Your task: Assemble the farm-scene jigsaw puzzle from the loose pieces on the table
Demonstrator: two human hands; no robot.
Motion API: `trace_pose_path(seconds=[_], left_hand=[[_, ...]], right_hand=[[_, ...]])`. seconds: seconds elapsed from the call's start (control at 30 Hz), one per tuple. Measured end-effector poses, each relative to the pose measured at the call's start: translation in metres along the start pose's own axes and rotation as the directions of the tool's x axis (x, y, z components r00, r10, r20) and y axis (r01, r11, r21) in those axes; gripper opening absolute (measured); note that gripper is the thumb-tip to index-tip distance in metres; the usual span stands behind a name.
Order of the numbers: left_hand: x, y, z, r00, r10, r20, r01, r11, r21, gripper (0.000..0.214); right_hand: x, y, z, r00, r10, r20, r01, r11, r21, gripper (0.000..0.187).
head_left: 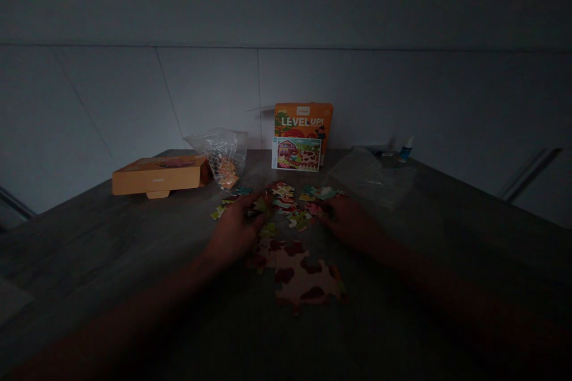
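The scene is dim. My left hand (235,227) rests on the dark table (134,262), fingers stretched forward onto loose puzzle pieces (286,197); I cannot make out whether it grips one. My right hand (346,219) lies at the right side of the same scatter, its fingertips touching the pieces and partly curled. In front of both hands lies a joined patch of puzzle (299,277) with pinkish and dark red areas.
An orange puzzle box (304,122) stands against the wall with a picture card (296,153) leaning on it. An orange box tray (156,175) lies at the left beside a clear plastic bag (221,155). Another clear bag (370,175) lies at the right.
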State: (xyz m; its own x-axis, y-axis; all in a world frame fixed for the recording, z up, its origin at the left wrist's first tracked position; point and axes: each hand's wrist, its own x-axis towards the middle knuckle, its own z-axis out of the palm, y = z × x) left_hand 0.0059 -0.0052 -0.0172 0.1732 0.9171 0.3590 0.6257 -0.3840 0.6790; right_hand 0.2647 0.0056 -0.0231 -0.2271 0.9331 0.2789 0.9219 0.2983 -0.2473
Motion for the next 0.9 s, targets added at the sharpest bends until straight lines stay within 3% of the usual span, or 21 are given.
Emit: trace_pose_path(seconds=[0.23,0.4,0.6,0.73,0.9], left_hand=[[0.0,-0.0026,0.0019,1.0,-0.017,-0.002,0.017,1.0,0.013,0.039],[0.0,0.0004,0.0017,0.999,0.037,0.026,-0.038,0.999,0.029,0.026],[-0.0019,0.0012,0.0029,0.996,0.05,0.075,-0.051,0.999,0.015,0.029],[-0.003,0.0018,0.0029,0.993,0.064,0.095,-0.064,0.998,0.0,0.029],[-0.0026,0.0023,0.0036,0.991,0.102,0.092,-0.102,0.995,-0.009,0.029]], right_hand=[[0.0013,0.0032,0.001,1.0,-0.01,0.025,0.01,1.0,0.014,0.025],[0.0009,0.001,0.0004,1.0,0.003,0.023,-0.003,1.0,-0.002,0.025],[0.0007,0.004,0.001,1.0,0.013,0.022,-0.013,1.0,0.018,0.022],[0.0003,0.0036,0.0022,0.998,0.06,0.01,-0.06,0.997,0.045,0.035],[0.002,-0.0029,0.0017,0.989,0.118,-0.087,-0.111,0.99,0.089,0.06]])
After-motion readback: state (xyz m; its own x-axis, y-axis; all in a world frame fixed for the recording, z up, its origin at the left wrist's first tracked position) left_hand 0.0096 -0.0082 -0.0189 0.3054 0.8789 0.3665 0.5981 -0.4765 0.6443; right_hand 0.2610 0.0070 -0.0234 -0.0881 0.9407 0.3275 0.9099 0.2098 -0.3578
